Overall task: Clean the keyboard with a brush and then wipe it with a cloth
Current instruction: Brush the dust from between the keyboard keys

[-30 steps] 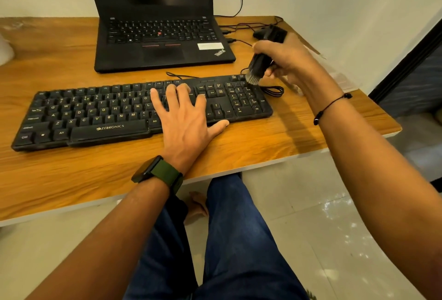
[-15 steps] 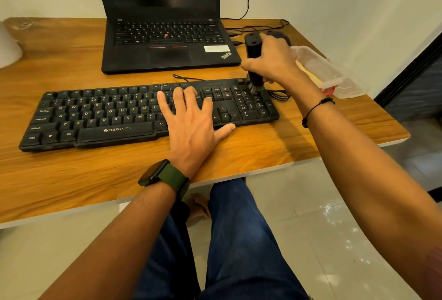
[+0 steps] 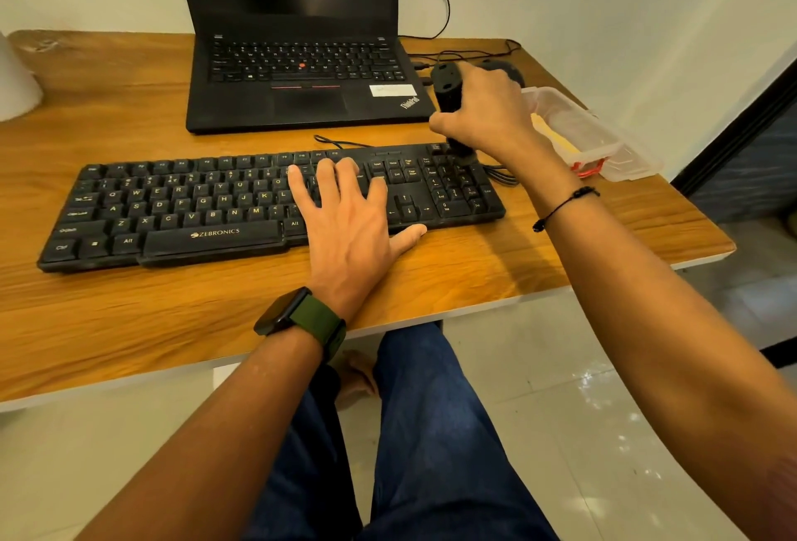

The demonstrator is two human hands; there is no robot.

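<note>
Black brush (image 3: 446, 96) upright, gripped by right hand (image 3: 483, 113).

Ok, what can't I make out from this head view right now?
- Brush bristles: hidden by the right hand over the numpad.
- Keys under the left hand on the keyboard.
- Contents of the clear box: too blurred to tell.
- White thing: cut off by the left edge.
- Cloth: not seen.

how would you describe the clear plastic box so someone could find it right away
Start at the wooden desk and go to its far right corner, just past the right hand. The box lies there beside the black keyboard. It alone is see-through, with a red latch.
</note>
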